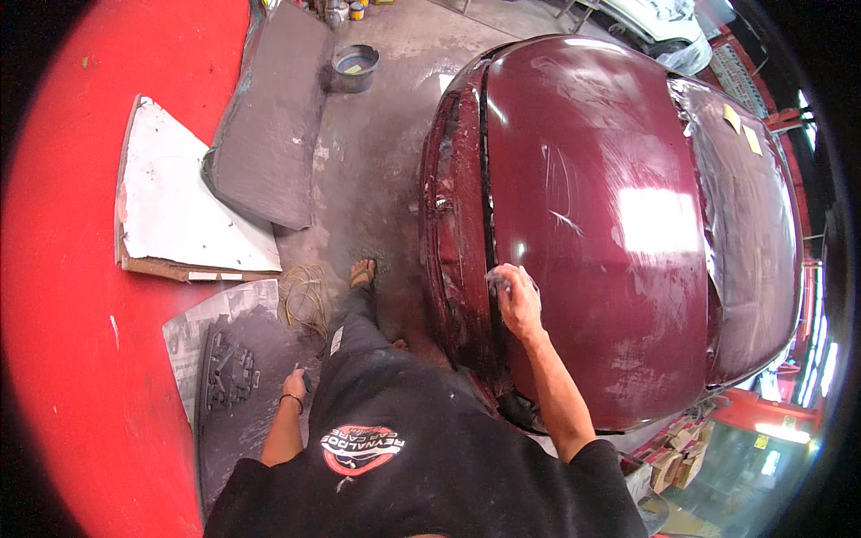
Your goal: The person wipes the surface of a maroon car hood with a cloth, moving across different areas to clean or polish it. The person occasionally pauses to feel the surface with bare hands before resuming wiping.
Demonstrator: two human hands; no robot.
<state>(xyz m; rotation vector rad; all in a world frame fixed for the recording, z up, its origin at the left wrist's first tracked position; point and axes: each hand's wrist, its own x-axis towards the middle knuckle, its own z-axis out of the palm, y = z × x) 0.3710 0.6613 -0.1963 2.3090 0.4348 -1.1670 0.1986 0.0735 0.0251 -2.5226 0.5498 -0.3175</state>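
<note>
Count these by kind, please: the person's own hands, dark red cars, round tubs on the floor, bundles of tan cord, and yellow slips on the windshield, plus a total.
Person's hands: 2 (left hand, right hand)
Dark red car: 1
Round tub: 1
Tan cord bundle: 1
Yellow slips: 2
Total: 7

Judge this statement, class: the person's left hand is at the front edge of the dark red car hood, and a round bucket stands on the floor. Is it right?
Not quite: the head view shows the right hand at the front edge of the dark red car hood, not the left hand. A round bucket does stand on the floor.
</note>
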